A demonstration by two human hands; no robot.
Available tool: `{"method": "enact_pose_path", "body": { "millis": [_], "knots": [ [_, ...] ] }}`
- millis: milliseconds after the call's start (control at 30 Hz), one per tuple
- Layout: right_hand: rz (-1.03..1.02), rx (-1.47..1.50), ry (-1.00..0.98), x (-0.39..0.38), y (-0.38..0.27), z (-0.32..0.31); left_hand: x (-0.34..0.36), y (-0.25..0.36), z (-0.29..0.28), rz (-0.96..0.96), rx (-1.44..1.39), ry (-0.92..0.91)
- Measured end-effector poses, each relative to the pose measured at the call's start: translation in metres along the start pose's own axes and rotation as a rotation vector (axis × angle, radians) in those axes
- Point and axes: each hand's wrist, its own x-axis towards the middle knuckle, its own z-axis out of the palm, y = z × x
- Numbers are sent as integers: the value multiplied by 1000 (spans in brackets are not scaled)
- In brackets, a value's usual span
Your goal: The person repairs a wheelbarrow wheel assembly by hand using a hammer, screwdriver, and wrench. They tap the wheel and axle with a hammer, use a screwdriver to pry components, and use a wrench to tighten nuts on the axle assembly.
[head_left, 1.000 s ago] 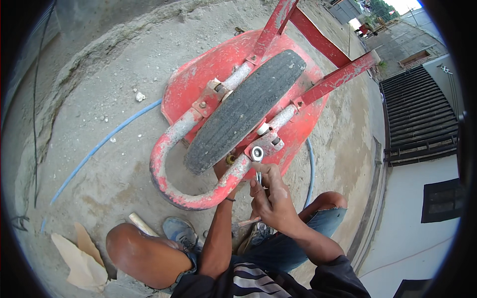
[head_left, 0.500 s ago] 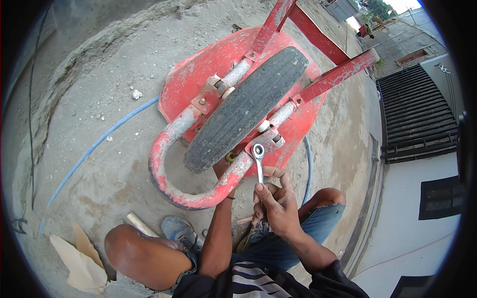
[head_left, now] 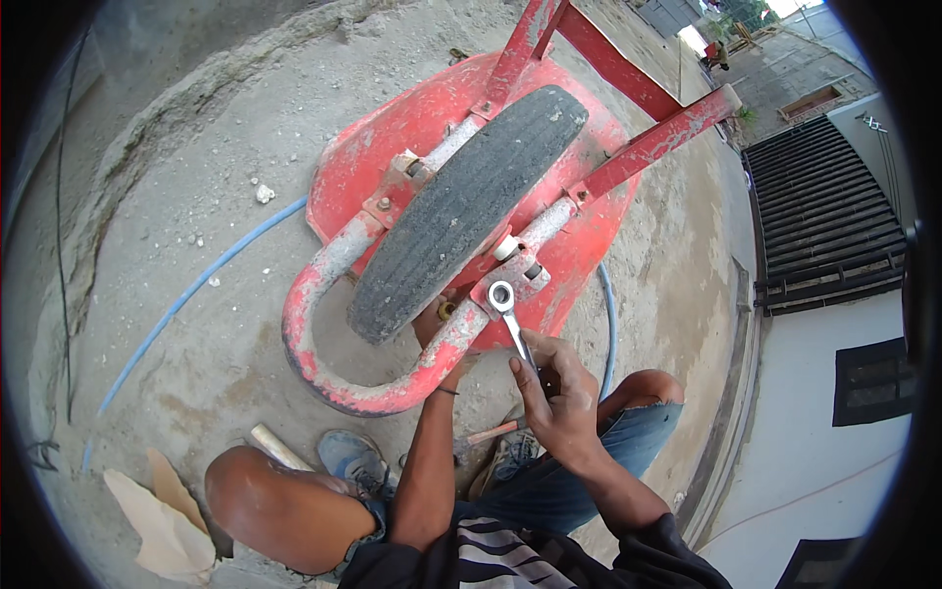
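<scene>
An overturned red wheelbarrow (head_left: 334, 187) lies in front of me, its black tyre (head_left: 471, 211) facing up between two scuffed frame tubes. My right hand (head_left: 564, 407) is closed around the handle of a silver ring wrench (head_left: 512, 322). The wrench's ring end sits at the bracket (head_left: 530, 275) on the right frame tube (head_left: 446, 348). My left hand (head_left: 428, 322) reaches beneath that tube, close to the tyre's lower end. A small yellowish round part (head_left: 446, 310) shows beside it. The tube hides most of the left fingers.
A blue hose (head_left: 196, 282) runs along the ground and behind the wheelbarrow. Near my shoes lie a tool with an orange-red handle (head_left: 496, 430) and a pale stick (head_left: 279, 446). Torn cardboard (head_left: 157, 525) is at lower left. A black gate (head_left: 824, 216) stands at right.
The wrench's handle has swung to the right with my right hand, while its ring end stays at the bracket. The wheelbarrow appears slightly farther left in view. My left hand stays under the tube.
</scene>
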Motion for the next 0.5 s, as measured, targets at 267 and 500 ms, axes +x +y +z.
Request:
{"method": "enact_pose_path", "body": {
  "millis": [267, 500],
  "knots": [
    [301, 492, -166, 10, -1, -22, 0, -4, 1, -19, 4, 11],
    [22, 152, -180, 28, 35, -15, 3, -4, 1, -37, -5, 26]
  ]
}}
